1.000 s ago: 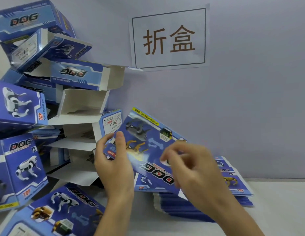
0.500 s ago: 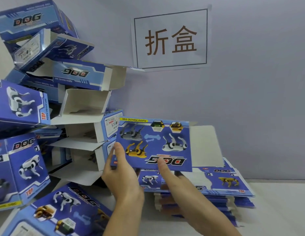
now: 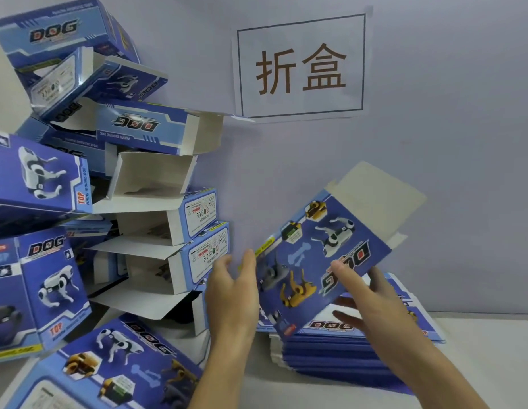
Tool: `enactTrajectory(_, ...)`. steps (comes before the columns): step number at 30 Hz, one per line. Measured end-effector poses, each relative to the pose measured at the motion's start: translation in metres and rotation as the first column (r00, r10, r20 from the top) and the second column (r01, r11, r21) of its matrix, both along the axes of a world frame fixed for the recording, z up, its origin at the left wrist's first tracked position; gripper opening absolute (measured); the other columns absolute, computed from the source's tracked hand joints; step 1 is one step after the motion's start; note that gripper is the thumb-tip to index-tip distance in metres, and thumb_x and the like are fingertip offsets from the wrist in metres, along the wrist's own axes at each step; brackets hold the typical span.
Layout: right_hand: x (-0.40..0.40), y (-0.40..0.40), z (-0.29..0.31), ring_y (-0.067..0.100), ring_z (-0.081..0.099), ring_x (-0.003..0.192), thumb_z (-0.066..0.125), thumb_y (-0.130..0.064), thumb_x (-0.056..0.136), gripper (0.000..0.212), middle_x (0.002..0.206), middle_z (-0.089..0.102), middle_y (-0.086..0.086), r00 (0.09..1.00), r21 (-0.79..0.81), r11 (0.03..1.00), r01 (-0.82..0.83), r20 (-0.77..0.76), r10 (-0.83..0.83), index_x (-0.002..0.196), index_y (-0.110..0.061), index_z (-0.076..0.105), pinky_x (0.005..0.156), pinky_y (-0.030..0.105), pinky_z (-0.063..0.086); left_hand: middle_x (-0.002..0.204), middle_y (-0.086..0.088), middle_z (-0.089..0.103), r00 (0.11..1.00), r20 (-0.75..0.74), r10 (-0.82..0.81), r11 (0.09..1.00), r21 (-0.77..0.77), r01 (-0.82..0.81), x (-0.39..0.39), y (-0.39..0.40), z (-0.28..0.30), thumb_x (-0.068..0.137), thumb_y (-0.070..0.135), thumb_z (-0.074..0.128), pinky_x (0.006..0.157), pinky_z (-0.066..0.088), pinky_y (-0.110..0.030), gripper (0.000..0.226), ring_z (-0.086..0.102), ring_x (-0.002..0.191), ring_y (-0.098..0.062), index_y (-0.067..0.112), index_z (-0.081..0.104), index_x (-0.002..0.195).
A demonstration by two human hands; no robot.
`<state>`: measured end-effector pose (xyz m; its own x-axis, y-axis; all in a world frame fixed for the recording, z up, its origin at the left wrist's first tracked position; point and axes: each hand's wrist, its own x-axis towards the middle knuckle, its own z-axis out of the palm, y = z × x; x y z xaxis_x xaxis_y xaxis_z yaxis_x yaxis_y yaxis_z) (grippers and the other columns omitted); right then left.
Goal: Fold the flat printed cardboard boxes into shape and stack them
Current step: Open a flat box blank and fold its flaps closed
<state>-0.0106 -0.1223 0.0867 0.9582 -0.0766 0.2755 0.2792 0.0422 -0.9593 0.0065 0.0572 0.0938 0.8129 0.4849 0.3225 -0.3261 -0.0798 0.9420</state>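
A flat blue printed "DOG" box (image 3: 319,255) is held tilted in the air, its white flaps pointing up to the right. My right hand (image 3: 372,302) grips its lower right edge, thumb on the printed face and fingers behind it. My left hand (image 3: 233,293) is at the box's left edge with fingers straight and spread; whether it touches is unclear. Beneath lies the stack of flat blue boxes (image 3: 345,358) on the white table. A leaning pile of folded blue boxes (image 3: 156,214) fills the left side.
A paper sign (image 3: 301,66) with two printed characters hangs on the lilac wall behind. More folded boxes (image 3: 115,361) lie at the front left. The white table surface (image 3: 478,364) shows at the right.
The flat box has swung from level to tilted, its flap end rising to the right. My left hand has let go of its edge and opened. My right hand now grips the lower right edge.
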Motion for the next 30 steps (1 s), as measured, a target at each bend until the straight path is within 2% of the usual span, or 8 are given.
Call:
enactTrajectory(4,0.001,-0.018,0.001,0.014,0.072,0.091,0.068,-0.073,0.055,0.060,0.097,0.075,-0.004,0.999,-0.196,0.980,0.015,0.038,-0.008,0.110,-0.051,0.057,0.089,0.044,0.056,0.130,0.008,0.057,0.997,0.072,-0.009,0.993,0.117,0.000,-0.005,0.004,0.004,0.098,0.040,0.053,0.095,0.041,-0.029,0.042,0.053,0.113,-0.009,0.021,0.054,0.136)
enactTrajectory(9,-0.005,-0.029,0.002,0.003,0.069,0.099,0.077,-0.071,0.054,0.052,0.107,0.072,-0.018,0.962,-0.433,0.860,-0.272,-0.139,0.234,0.102,-0.067,0.057,0.094,0.037,0.055,0.126,0.020,0.061,0.925,0.133,-0.357,0.934,0.031,0.356,-0.016,0.001,0.006,0.076,0.068,0.050,0.105,0.041,-0.031,0.045,0.054,0.120,-0.001,0.045,0.059,0.114)
enactTrajectory(12,-0.001,-0.028,-0.003,-0.001,0.066,0.104,0.079,-0.071,0.054,0.062,0.114,0.068,-0.023,0.960,-0.482,0.831,-0.279,-0.135,0.244,0.111,-0.065,0.054,0.096,0.035,0.053,0.109,0.028,0.067,0.911,0.154,-0.381,0.924,0.042,0.380,-0.013,0.002,0.003,0.077,0.068,0.051,0.094,0.046,-0.025,0.038,0.061,0.105,0.010,0.046,0.060,0.107)
enactTrajectory(17,0.006,-0.016,-0.017,0.006,0.066,0.108,0.073,-0.020,0.089,0.068,0.124,0.064,-0.022,0.971,-0.364,0.901,-0.236,-0.058,0.231,0.135,-0.056,0.038,0.083,0.029,0.060,0.079,0.004,0.067,0.958,0.090,-0.273,0.962,0.044,0.270,-0.005,-0.006,-0.011,0.101,0.019,0.049,0.054,0.050,-0.018,0.018,0.062,0.060,-0.003,0.034,0.059,0.106)
enactTrajectory(19,0.007,-0.009,-0.022,0.004,0.071,0.097,0.067,-0.004,0.092,0.078,0.113,0.070,-0.019,0.978,-0.321,0.924,-0.208,-0.039,0.207,0.143,-0.052,0.031,0.070,0.022,0.059,0.076,-0.006,0.063,0.965,0.080,-0.249,0.968,0.053,0.245,-0.003,-0.012,-0.017,0.100,0.015,0.045,0.053,0.048,-0.029,0.018,0.055,0.056,-0.009,0.026,0.059,0.102)
enactTrajectory(21,0.009,-0.002,-0.026,0.007,0.071,0.097,0.069,-0.004,0.090,0.088,0.122,0.068,-0.012,0.982,-0.235,0.954,-0.184,-0.005,0.188,0.146,-0.054,0.022,0.070,0.022,0.059,0.079,-0.012,0.064,0.974,0.090,-0.208,0.977,0.059,0.203,0.000,-0.017,-0.023,0.099,0.016,0.044,0.059,0.050,-0.039,0.016,0.057,0.064,-0.017,0.024,0.058,0.096)
enactTrajectory(24,0.008,0.007,-0.031,0.002,0.066,0.107,0.072,-0.017,0.089,0.089,0.136,0.054,-0.011,0.986,-0.109,0.988,-0.111,0.112,0.123,0.146,-0.059,0.017,0.068,0.015,0.056,0.066,0.003,0.064,0.985,0.123,-0.120,0.990,0.082,0.111,0.002,-0.022,-0.032,0.098,0.019,0.043,0.052,0.045,-0.031,0.014,0.053,0.053,-0.009,0.025,0.055,0.097)
enactTrajectory(30,0.009,0.018,-0.043,0.000,0.064,0.110,0.067,-0.009,0.093,0.074,0.118,0.059,-0.039,0.945,-0.093,0.994,-0.048,0.317,0.075,0.132,-0.064,0.038,0.077,0.017,0.056,0.082,0.014,0.071,0.980,0.180,-0.081,0.997,0.030,0.076,0.000,-0.029,-0.046,0.102,0.010,0.042,0.049,0.052,-0.023,0.030,0.066,0.059,-0.006,0.039,0.052,0.101)
